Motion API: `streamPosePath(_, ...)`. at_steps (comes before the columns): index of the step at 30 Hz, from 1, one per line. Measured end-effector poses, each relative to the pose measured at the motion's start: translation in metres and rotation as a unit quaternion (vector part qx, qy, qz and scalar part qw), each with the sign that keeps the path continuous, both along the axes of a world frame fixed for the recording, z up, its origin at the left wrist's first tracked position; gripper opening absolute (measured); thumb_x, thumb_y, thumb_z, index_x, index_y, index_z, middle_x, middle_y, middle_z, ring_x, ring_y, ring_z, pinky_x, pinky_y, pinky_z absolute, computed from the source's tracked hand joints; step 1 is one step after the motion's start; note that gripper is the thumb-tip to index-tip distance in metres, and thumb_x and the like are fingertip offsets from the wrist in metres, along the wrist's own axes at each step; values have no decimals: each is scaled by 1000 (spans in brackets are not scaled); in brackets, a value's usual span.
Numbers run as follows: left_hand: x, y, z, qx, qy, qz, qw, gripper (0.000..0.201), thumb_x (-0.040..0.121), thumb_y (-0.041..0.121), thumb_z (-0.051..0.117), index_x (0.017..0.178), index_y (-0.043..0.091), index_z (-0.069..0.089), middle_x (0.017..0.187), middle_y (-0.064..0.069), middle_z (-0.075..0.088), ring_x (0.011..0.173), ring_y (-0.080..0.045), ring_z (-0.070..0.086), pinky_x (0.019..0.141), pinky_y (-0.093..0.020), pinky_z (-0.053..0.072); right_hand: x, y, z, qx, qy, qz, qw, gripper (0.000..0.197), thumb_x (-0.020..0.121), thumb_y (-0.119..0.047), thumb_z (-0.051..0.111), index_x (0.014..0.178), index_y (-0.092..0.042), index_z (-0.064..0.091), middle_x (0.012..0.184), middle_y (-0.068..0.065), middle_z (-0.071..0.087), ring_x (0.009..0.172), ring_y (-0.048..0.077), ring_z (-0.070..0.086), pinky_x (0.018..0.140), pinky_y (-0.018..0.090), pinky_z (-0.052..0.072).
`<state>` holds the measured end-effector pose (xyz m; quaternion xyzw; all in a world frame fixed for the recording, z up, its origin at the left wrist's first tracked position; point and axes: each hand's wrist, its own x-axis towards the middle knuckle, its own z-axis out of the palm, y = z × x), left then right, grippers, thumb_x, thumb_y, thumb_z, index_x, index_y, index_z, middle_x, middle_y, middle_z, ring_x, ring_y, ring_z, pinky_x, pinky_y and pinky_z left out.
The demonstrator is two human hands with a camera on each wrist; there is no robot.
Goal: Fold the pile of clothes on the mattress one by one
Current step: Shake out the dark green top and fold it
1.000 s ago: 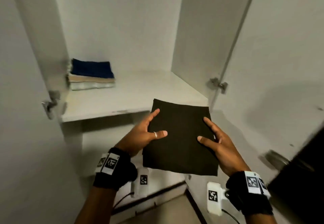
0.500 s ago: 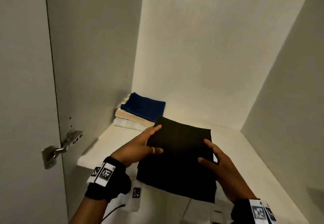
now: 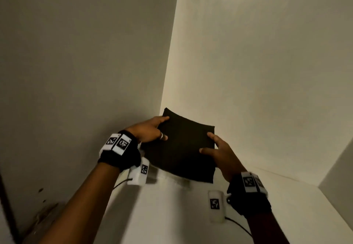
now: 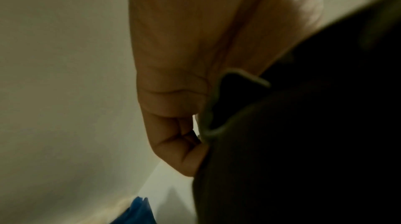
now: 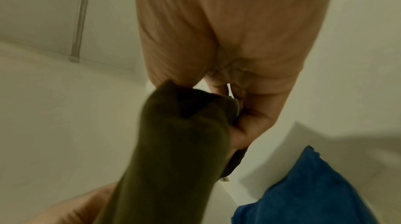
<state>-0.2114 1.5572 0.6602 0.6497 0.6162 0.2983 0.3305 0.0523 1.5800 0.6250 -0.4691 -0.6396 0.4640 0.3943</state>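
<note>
Two hands, left hand (image 3: 148,129), right hand (image 3: 221,153), gripping flat square dark cloth (image 3: 181,146) (matte).

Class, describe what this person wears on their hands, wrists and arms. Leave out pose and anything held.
Both forearms are bare. Each wrist has a black band carrying white square-patterned marker tags and a white camera block with a thin dark cable. The left hand wears a silver ring.

Both hands hold a folded dark cloth (image 3: 183,146) flat above a white shelf (image 3: 286,215). The left hand (image 3: 147,131) grips its left edge. The right hand (image 3: 221,154) grips its right edge, thumb on top.
</note>
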Motion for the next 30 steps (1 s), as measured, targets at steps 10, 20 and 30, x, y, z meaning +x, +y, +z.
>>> streamPosePath(10, -17, 87, -22, -39, 218, 77, 972, 62, 90, 13, 68, 148, 8, 44, 152, -13, 43, 137, -29, 43, 109, -31, 36, -42, 105, -52, -42, -90, -5, 995, 80, 83, -11, 77, 152, -18, 37, 148, 12, 48, 128, 30, 53, 107, 49, 47)
streamPosePath(20, 17, 86, -41, 36, 396, 16, 917, 61, 103, 50, 34, 158, 32, 15, 167, 3, 4, 152, -30, 10, 116, -53, 24, -65, 79, -55, 175, -385, -8, 906, 87, 91, -76, 24, 156, -18, 27, 165, 7, 15, 152, 26, 14, 120, 43, 21)
streamPosePath(30, 30, 42, -21, 18, 405, 27, 914, 70, 99, 66, 23, 156, 24, 24, 160, -4, 30, 143, -31, 33, 112, -51, 32, -42, 46, -19, 160, -346, -51, 923, 56, 102, -55, 35, 144, -18, 47, 154, 4, 41, 144, 24, 35, 115, 41, 32)
